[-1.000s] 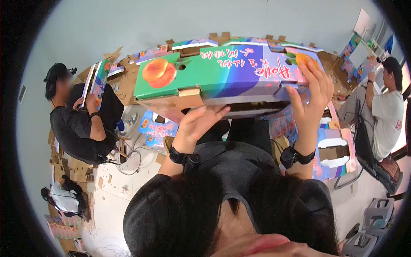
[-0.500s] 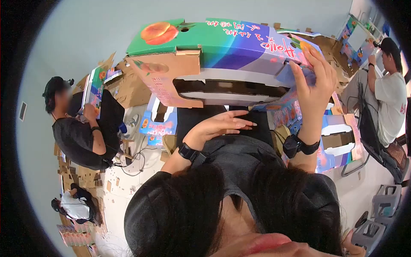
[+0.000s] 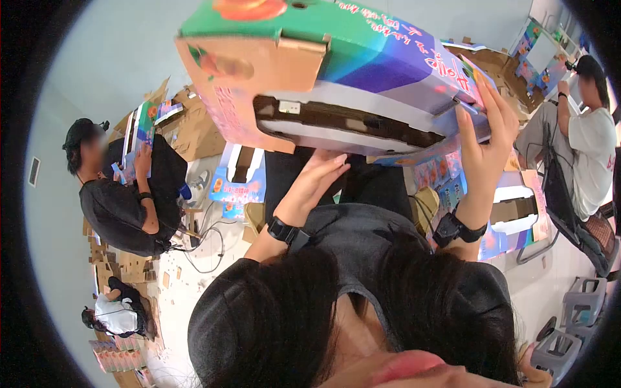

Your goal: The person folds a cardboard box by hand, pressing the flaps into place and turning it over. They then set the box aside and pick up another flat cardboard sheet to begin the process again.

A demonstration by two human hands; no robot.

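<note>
A printed cardboard carton [image 3: 375, 64], green, blue and pink with peach pictures, is tilted in front of me at the top of the view. A long cut-out opening [image 3: 349, 123] faces me, and a bare brown cardboard flap [image 3: 301, 61] shows near its left corner. My right hand [image 3: 488, 132] grips the carton's right end, fingers on the printed face and thumb by the corner flap. Just under the carton's lower edge is my left hand [image 3: 310, 187], its fingers stretched out and the upper part of the hand overlapped by the carton.
Printed cartons stand on the floor at my left [image 3: 239, 174] and right [image 3: 514, 210]. A person in black [image 3: 119, 207] handles a carton at left; another in a white shirt [image 3: 588, 155] sits at right. Flattened cardboard [image 3: 187, 132] lies behind, and grey stools [image 3: 582, 304] stand lower right.
The carton has risen and come nearer, its left end swinging up and its right end tilting down. My left hand has turned upward to the carton's lower edge; my right hand keeps its grip.
</note>
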